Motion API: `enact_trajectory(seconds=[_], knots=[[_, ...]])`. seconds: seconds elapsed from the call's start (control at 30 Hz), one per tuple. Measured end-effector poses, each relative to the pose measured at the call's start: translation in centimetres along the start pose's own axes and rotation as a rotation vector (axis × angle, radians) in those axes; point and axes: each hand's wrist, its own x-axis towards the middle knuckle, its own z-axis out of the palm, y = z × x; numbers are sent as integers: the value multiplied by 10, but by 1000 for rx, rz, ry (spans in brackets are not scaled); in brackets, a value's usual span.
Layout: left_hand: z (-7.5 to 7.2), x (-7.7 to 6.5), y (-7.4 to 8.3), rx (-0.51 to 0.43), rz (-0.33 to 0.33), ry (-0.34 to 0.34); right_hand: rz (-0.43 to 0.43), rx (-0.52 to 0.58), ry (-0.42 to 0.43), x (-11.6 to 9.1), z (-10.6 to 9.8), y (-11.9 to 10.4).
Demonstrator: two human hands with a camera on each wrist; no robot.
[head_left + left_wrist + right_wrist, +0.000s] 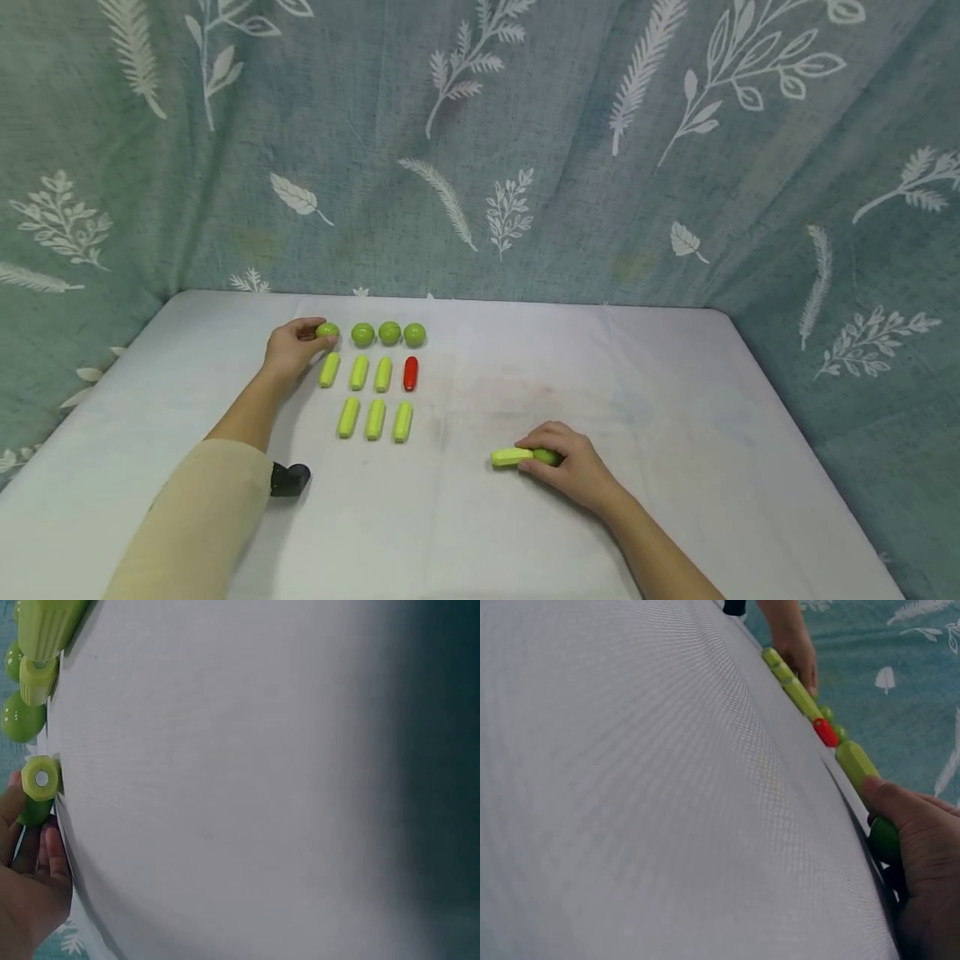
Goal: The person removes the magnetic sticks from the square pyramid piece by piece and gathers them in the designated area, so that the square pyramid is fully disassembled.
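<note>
In the head view my left hand (292, 350) has thumb and fingers around a shiny green ball (327, 331), at the left end of a row with several green balls (389, 333). Just in front of it lies a yellow-green faceted stick (330, 369), whose end (41, 778) faces the left wrist camera. Nearer the front right, my right hand (566, 462) holds another yellow-green stick (512, 457) and a round green piece (546, 457) behind it. Fingers partly cover both; I cannot tell whether they are joined.
Two rows of yellow-green sticks (375, 419) lie below the balls, with one red stick (410, 373) at the right of the upper row. A white cloth (675, 400) covers the table. Patterned green curtain (480, 150) hangs behind. A black device (291, 480) shows at the left sleeve.
</note>
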Motion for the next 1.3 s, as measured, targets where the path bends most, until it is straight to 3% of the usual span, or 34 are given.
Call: enact_trajectory(seconds=[0.27, 0.43, 0.57, 0.8, 1.0, 1.3], knots=[[5, 7, 6, 19, 1, -50, -64, -7, 0, 5, -10, -25], [2, 9, 4, 40, 9, -45, -63, 4, -8, 8, -13, -35], [0, 10, 2, 40, 1, -61, -58, 14, -3, 7, -11, -30], [-3, 8, 0, 24, -1, -79, -53, 2, 3, 2, -3, -1], [-5, -10, -5, -31, 29, -44, -59, -9, -2, -1, -2, 5], [-9, -43, -20, -181, -64, 89, -111, -14, -5, -1, -1, 7]])
